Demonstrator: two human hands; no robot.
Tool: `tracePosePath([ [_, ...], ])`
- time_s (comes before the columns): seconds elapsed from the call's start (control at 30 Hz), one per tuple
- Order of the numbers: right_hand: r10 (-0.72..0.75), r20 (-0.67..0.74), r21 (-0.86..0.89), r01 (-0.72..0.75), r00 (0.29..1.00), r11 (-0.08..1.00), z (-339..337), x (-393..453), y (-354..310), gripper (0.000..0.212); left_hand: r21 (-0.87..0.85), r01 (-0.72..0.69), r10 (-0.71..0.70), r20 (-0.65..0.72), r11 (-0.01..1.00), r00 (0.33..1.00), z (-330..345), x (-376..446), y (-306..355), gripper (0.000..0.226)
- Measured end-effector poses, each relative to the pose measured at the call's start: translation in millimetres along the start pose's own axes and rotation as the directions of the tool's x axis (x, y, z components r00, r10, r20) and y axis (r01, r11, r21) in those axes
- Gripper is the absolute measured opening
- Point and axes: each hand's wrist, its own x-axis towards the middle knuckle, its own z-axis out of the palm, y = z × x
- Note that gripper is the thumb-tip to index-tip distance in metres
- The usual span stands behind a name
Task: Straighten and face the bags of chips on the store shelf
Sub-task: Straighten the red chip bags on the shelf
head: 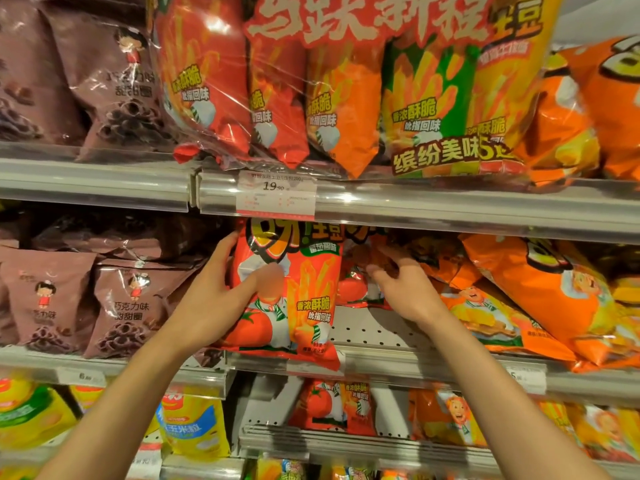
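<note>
Middle shelf (381, 341) of a snack display. The left hand (214, 299) holds a red tomato-flavour chip bag (294, 306) standing upright at the shelf's front edge, fingers curled round its left side and thumb laid across its face. The right hand (401, 282), fingers loosely bent and holding nothing, reaches into the gap just right of that bag, toward a second red bag (356, 285) farther back. Orange chip bags (540, 292) lean at right; brown snack bags (131, 303) stand at left.
</note>
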Motion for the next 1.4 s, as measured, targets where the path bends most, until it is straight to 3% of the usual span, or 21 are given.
tracePosePath([
  [0.13,0.038,-0.072,0.212,-0.022,0.997,0.977,-13,-17,-11,0.031,0.064,-0.029,0.030,-0.028,0.998,0.999,19,3,-2,0.065],
  [0.17,0.041,-0.048,0.265,-0.027,0.998,0.964,-13,-25,-16,0.037,0.079,-0.037,0.040,-0.039,0.996,0.998,28,5,-2,0.063],
  [0.23,0.048,0.022,0.363,-0.053,0.999,0.930,-8,-41,-25,0.072,0.108,-0.040,0.047,-0.067,0.993,0.997,51,8,-1,0.052],
  [0.3,0.051,0.052,0.334,-0.066,0.997,0.940,3,-52,-30,0.093,0.145,-0.028,0.044,-0.107,0.989,0.993,74,10,4,0.039],
  [0.47,0.087,-0.074,0.339,-0.057,0.993,0.939,7,-47,-24,0.070,0.327,-0.091,0.144,-0.142,0.941,0.979,88,11,9,0.049],
  [0.53,0.090,-0.076,0.288,-0.064,0.993,0.955,-2,-39,-22,0.068,0.456,-0.110,0.224,-0.205,0.883,0.953,76,11,4,0.052],
  [0.63,0.083,-0.085,0.143,-0.070,0.993,0.987,1,-32,-17,0.050,0.636,-0.112,0.350,-0.261,0.763,0.900,61,13,-10,0.050],
  [0.7,0.076,-0.147,-0.081,-0.089,0.986,0.993,13,-37,-12,0.076,0.703,-0.096,0.339,-0.215,0.705,0.916,59,14,-22,0.051],
  [0.8,-0.190,-0.296,-0.361,0.074,0.936,0.930,26,-53,-8,0.079,0.806,-0.086,0.338,-0.145,0.585,0.930,63,12,-41,0.054],
  [0.9,-0.311,-0.177,-0.499,0.187,0.934,0.846,38,-58,-5,0.073,0.866,-0.111,0.369,-0.090,0.488,0.925,63,14,-52,0.057],
  [1.13,-0.299,-0.159,-0.585,0.154,0.941,0.796,53,-44,-4,0.075,0.869,-0.151,0.388,-0.049,0.471,0.921,64,24,-58,0.060],
  [1.4,-0.307,-0.190,-0.555,0.156,0.932,0.817,58,-49,-4,0.074,0.856,-0.142,0.351,-0.048,0.496,0.935,65,18,-51,0.061],
])
